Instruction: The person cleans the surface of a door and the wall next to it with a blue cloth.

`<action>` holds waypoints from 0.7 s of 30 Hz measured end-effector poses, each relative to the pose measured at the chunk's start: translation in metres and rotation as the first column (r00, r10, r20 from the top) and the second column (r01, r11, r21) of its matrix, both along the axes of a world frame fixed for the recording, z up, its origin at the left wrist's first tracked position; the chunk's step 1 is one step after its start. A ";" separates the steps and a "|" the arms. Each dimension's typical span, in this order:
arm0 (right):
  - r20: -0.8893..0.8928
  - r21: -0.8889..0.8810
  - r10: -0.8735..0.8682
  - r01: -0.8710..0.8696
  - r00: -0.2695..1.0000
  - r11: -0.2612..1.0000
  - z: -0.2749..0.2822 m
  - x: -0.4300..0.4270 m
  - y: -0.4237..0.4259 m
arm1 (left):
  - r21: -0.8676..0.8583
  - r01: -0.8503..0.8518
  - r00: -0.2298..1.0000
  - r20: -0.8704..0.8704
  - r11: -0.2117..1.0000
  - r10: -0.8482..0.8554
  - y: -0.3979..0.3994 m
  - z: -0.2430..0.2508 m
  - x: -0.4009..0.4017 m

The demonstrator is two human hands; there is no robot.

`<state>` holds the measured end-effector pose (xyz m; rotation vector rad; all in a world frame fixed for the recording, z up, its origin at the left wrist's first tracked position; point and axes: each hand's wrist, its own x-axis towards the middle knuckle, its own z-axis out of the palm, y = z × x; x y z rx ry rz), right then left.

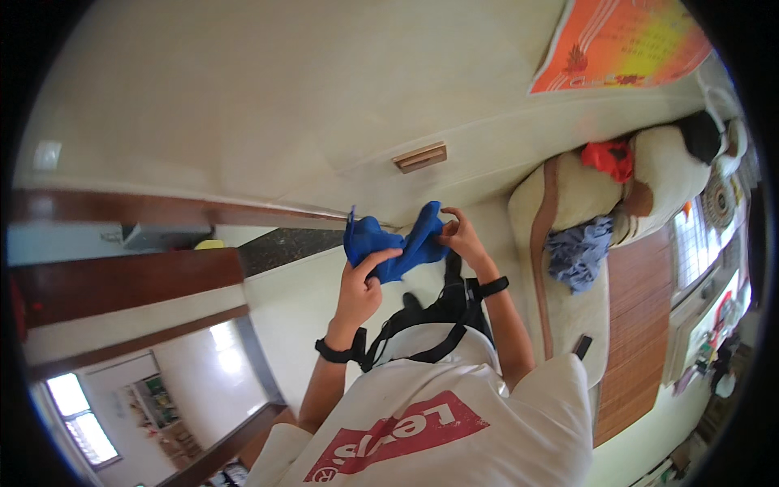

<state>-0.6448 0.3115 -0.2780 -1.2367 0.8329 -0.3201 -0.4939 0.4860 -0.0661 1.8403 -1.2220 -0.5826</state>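
My left hand (358, 292) grips the near left side of a bunched blue cloth item (389, 246), with the index finger stretched across it. My right hand (462, 238) pinches the same item at its right end between thumb and fingers. Held up in front of me above the floor, the cloth is folded and crumpled, so its exact kind cannot be told. A narrow blue strip or edge stands up at its far left. Black bands circle both wrists.
To the right stands a cream sofa (575, 329) bearing a crumpled grey-blue garment (581, 252), a red cloth (608, 159) and a dark phone-like object (582, 347). Beyond it is a brown wooden slatted surface (636, 329). Ahead is a wall with an orange poster (621, 45); doorways open at left.
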 end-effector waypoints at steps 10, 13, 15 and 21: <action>0.351 -0.340 0.167 -0.041 0.921 0.939 0.198 -0.009 0.102 | -0.161 0.415 0.905 -0.034 0.896 -0.425 0.097 0.082 0.009; 0.383 -0.289 0.430 -0.336 0.818 0.897 0.203 -0.014 0.136 | -0.295 0.383 0.920 0.037 0.875 -0.390 0.123 0.099 0.014; 0.085 -0.148 0.511 -0.496 0.855 0.856 0.205 -0.022 0.146 | -0.332 0.301 0.953 0.064 0.894 -0.297 0.145 0.109 0.020; 0.751 0.209 0.108 -0.389 0.652 0.897 0.260 -0.054 0.161 | -0.518 -0.020 1.000 -0.002 0.855 0.022 0.190 0.127 0.032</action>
